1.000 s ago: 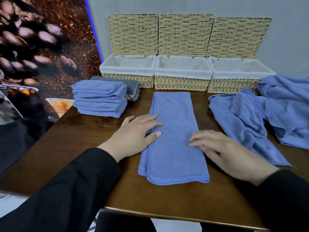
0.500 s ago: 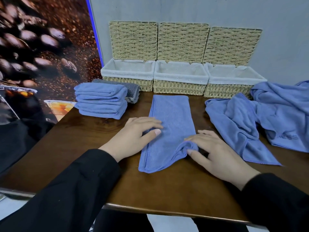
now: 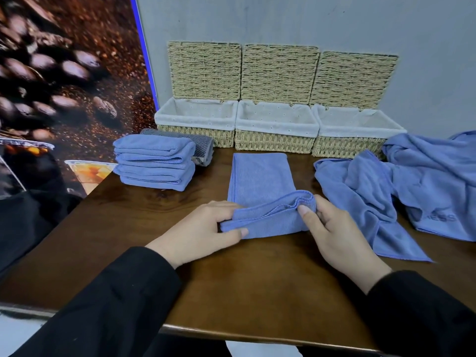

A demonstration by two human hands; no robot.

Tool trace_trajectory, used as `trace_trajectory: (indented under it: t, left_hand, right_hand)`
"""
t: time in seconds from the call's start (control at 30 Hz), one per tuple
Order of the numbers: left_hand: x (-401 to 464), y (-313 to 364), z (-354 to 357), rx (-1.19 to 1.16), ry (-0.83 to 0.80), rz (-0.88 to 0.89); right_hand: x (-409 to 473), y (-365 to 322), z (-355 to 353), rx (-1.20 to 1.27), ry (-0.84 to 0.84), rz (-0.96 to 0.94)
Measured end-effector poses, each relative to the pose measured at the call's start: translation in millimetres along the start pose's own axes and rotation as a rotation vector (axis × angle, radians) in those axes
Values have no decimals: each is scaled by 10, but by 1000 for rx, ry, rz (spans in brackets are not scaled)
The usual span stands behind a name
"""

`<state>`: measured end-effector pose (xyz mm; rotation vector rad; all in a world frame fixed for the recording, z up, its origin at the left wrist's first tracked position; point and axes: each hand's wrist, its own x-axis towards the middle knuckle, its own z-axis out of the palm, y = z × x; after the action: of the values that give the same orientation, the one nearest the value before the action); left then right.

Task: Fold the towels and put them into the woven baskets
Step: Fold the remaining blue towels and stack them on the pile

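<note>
Blue towel [image 3: 260,181] runs lengthwise toward the baskets [image 3: 274,130]; both hands' fingers [image 3: 305,211] pinch its lifted near end.

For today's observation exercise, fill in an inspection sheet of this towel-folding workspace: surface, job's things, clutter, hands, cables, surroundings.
Surface: dark wooden table, glossy.
Job's things: long blue towel, near end lifted; stack of folded blue towels; unfolded blue towels; three lined woven baskets, lids up, no towels seen inside.
Clutter: grey folded cloth behind the stack.
Hands: left hand and right hand each pinch the lifted end.
Cables: nothing seen.
Surroundings: grey wall; coffee-bean poster.
</note>
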<state>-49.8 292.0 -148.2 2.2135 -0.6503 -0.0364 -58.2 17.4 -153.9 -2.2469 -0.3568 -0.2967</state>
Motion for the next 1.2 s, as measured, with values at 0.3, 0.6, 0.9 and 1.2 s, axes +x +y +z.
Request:
trace_trajectory:
  t: [0.3, 0.6, 0.9, 1.2]
  left_hand:
    - [-55, 214, -29, -445, 118, -63]
    - [483, 221, -210, -603, 283, -232]
    - [933, -285, -161, 43, 502, -141]
    - [893, -276, -62, 323, -14, -40]
  right_hand:
    - [-67, -85, -122, 266, -43, 2]
    - [485, -134, -235, 384, -35, 140]
    - [1193, 455, 168, -93, 96, 224]
    - [923, 186, -19, -225, -381, -99]
